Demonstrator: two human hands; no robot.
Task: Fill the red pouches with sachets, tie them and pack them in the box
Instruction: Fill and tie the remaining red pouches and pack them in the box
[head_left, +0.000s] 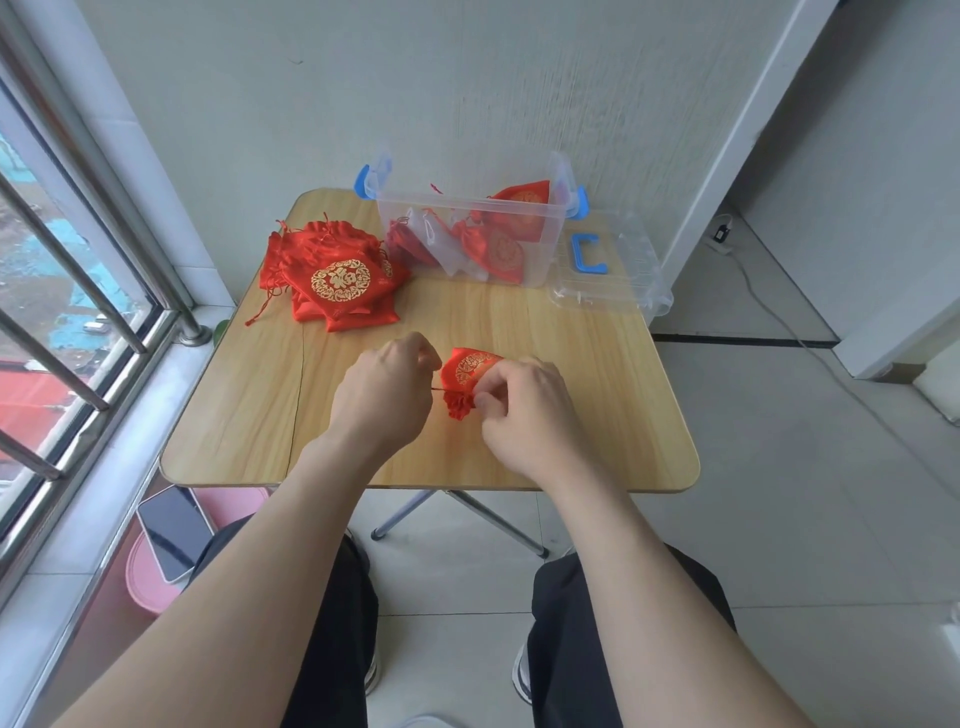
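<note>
A red pouch (467, 370) with a gold pattern lies in the middle of the wooden table (597, 405), its mouth gathered into a ruffle toward me. My left hand (382, 400) pinches a thin red drawstring drawn taut out of the pouch's left side. My right hand (524, 410) pinches the string at the gathered mouth on the right. A pile of flat red pouches (332, 275) lies at the back left. The clear plastic box (470, 228) with blue latches stands at the back and holds several red pouches and pale sachets.
The box's clear lid (610, 270) with a blue handle lies to the right of the box. A window with metal bars is on the left. A phone (174, 530) rests on a pink stool below the table's left edge.
</note>
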